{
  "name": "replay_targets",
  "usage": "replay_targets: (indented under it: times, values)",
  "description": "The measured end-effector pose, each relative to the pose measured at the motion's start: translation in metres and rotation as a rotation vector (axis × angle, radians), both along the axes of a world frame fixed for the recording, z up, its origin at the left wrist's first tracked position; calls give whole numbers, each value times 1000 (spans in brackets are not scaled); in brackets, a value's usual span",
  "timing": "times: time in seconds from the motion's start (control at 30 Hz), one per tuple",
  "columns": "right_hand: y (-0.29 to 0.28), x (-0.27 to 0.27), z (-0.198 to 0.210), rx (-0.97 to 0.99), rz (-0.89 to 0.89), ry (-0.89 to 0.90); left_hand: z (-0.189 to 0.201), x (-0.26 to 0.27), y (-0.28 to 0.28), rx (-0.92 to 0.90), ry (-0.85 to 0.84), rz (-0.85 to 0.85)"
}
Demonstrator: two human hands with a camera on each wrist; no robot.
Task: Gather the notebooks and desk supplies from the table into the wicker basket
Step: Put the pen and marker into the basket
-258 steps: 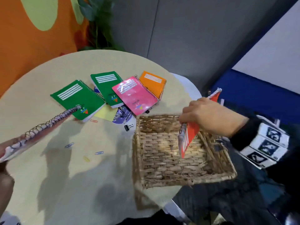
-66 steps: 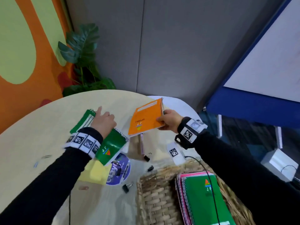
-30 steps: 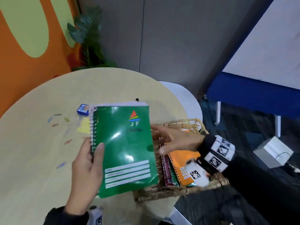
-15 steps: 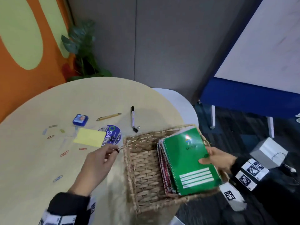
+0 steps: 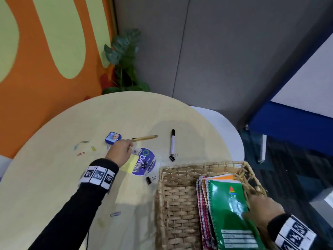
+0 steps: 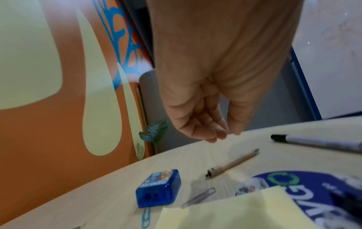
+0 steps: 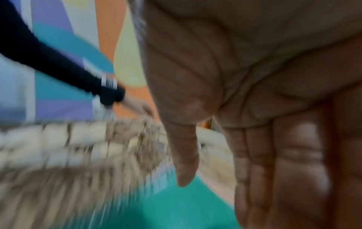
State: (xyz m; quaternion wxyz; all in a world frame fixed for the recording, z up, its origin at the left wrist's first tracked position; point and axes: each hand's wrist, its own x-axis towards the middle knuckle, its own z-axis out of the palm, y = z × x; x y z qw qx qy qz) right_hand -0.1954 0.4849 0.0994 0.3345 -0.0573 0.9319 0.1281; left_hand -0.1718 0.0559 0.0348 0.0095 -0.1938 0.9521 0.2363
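Observation:
The wicker basket (image 5: 173,204) stands at the table's near right. A stack of spiral notebooks leans in its right half, a green notebook (image 5: 228,210) on top. My right hand (image 5: 252,206) lies on that green cover (image 7: 176,209), palm flat and fingers straight; the right wrist view is blurred. My left hand (image 5: 126,147) hovers over the table with relaxed fingers (image 6: 217,134) holding nothing, just short of the brown pen (image 5: 145,138). Beside it lie a blue sharpener (image 5: 113,138), a yellow sticky pad (image 5: 130,164) and a black-capped marker (image 5: 172,143).
A round purple sticker (image 5: 144,161) carries a binder clip (image 5: 146,164); two more clips (image 5: 173,157) (image 5: 150,179) lie near the basket. Several paper clips (image 5: 81,153) are scattered at the left. The round table's edge curves behind; a plant (image 5: 124,56) stands past it.
My left hand has moved from the basket's left rim out across the table to the pen. My right hand stays on the green notebook, which now lies lower in the basket.

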Motion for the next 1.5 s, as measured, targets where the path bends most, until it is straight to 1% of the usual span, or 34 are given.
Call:
replay_targets:
  times: [0.07,0.17,0.23,0.3,0.37,0.43,0.53,0.63,0.7,0.77,0.83,0.9,0.93,1.0,1.03,1.07,1.1,1.13,1.2,1.27,1.3,1.37,1.43,1.5]
  values:
    - [-27,-16,23,-83,62,88,-13,-22,-6,-40,-20,-21]
    - [-78,-50,47,-330,78,181,-31,-55,-11,-121,-65,-64]
    - [-114,-74,51,-435,97,185,-42,-74,-10,-175,-126,-82]
    - [-148,-99,47,-475,137,160,-52,-89,-7,-202,-189,-105]
    - [-177,-123,37,-507,133,127,-60,-99,-8,-238,-231,-122]
    - [-203,-143,26,-513,125,92,-66,-107,-10,-270,-234,-120]
    - [-239,-167,5,-494,73,40,-65,-116,-13,-285,-230,-112]
    - [-266,-184,-17,-421,41,-24,-49,-115,-16,-186,-170,-69]
    - [-275,-190,-35,-355,102,-59,-31,-106,-13,-78,-92,-33]
    - [-279,-192,-47,-220,236,-64,-11,-86,-6,24,-2,7]
    - [-283,-190,-56,-74,318,-89,5,-58,2,130,76,47]
    - [-287,-187,-55,-33,437,-102,16,-27,10,215,111,82]
    - [-288,-184,-48,-34,458,-99,20,-12,15,252,107,102]
    - [-288,-183,-37,-114,452,-91,25,13,24,346,78,140]
    - [-289,-184,-34,-239,377,-111,25,24,28,393,69,161]
    - [-290,-182,-24,-310,277,-150,24,35,33,426,55,185]
    - [-288,-182,-18,-383,217,-154,23,45,37,443,42,207]
    - [-283,-179,-6,-433,171,-93,21,55,41,456,31,229]
    - [-257,-157,19,-551,98,-70,18,70,49,494,34,271]
    - [-223,-116,38,-620,76,-54,18,81,56,535,36,309]
    - [-203,-93,40,-610,96,-71,19,85,59,559,31,324]
    - [-171,-47,28,-481,149,-134,21,91,65,582,23,331]
    - [-154,-15,1,-328,160,-203,24,94,71,588,40,310]
    - [-150,2,-27,-227,145,-239,31,96,79,591,59,271]
